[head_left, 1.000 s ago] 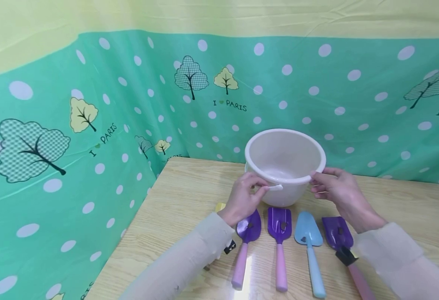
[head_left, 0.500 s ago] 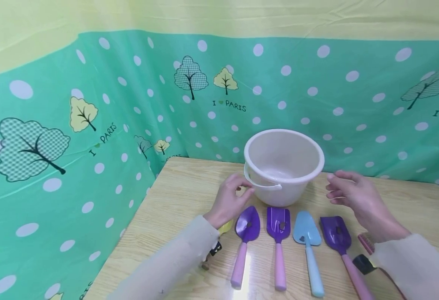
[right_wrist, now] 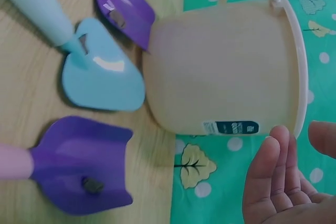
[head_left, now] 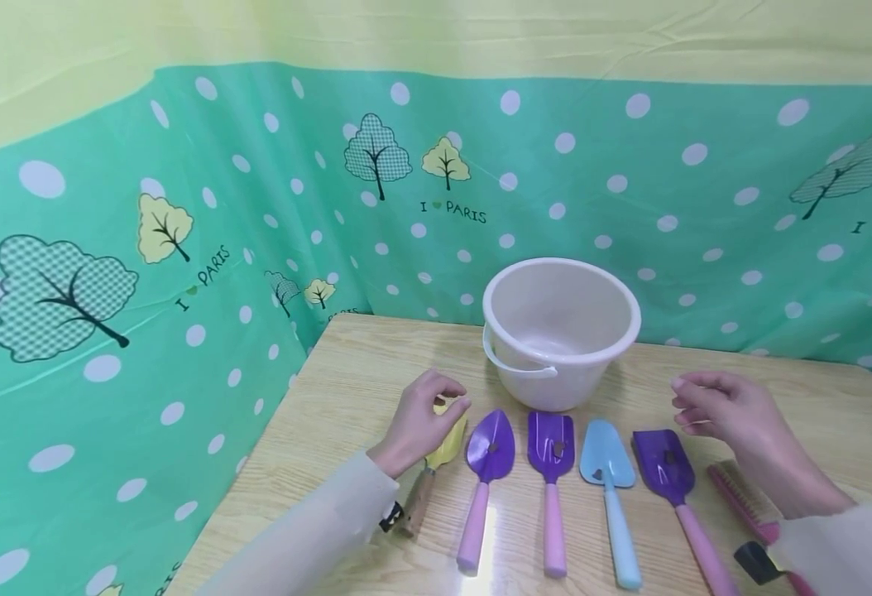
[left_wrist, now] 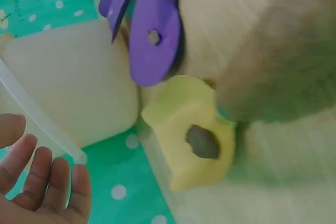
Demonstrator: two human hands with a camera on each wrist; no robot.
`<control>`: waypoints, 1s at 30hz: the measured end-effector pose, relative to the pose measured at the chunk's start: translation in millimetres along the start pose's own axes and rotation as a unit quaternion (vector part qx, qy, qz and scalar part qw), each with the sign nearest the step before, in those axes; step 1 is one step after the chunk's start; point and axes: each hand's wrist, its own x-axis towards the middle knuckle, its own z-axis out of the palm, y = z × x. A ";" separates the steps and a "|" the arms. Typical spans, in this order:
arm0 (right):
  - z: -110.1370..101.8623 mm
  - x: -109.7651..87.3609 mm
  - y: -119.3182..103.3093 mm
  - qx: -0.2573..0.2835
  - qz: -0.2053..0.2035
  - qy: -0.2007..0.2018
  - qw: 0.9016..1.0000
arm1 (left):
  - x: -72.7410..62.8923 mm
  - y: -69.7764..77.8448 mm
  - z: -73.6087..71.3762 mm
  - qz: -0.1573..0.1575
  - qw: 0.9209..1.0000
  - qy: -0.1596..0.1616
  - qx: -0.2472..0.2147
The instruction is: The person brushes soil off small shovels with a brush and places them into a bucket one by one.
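A white bucket [head_left: 564, 381] stands upright at the back of the table, its handle [head_left: 518, 370] hanging down on the left side. My left hand [head_left: 423, 420] hovers left of the bucket, over a yellow trowel [head_left: 447, 443] with a brown handle; its loosely bent fingers hold nothing. To the bucket's right, my right hand [head_left: 737, 426] is held in the air with relaxed fingers and nothing in them. Between the hands lie a pointed purple trowel [head_left: 491, 447], a square-ended purple shovel [head_left: 552, 447], a light blue trowel [head_left: 608, 455] and another purple shovel [head_left: 663, 463].
Small dark lumps sit on the blades, such as the lump [left_wrist: 202, 141] on the yellow one. A pink-backed brush [head_left: 741, 501] lies under the right forearm. Behind the wooden table [head_left: 317, 397] hangs a green dotted cloth [head_left: 421, 240] with printed trees.
Both hands have let go of the bucket. The left moved left and toward me, the right moved right and toward me. More of the yellow trowel and the brush shows now.
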 end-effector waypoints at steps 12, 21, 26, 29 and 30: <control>-10.4 -17.0 26.4 -0.077 0.015 0.000 0.997 | -30.5 -14.2 -11.5 -0.049 0.999 -0.017 0.001; -28.1 -29.2 46.0 -0.146 0.039 -0.008 0.988 | -50.3 -18.2 -17.9 -0.083 0.996 -0.017 0.011; -40.6 -33.3 57.4 -0.168 0.059 -0.019 0.984 | -60.1 -20.0 -19.9 -0.092 0.995 -0.030 0.019; -45.5 -36.1 65.6 -0.178 0.065 -0.019 0.982 | -65.2 -21.3 -20.1 -0.092 0.995 -0.034 0.019; -46.8 -37.0 68.3 -0.182 0.068 -0.020 0.981 | -67.0 -21.6 -20.1 -0.095 0.995 -0.035 0.016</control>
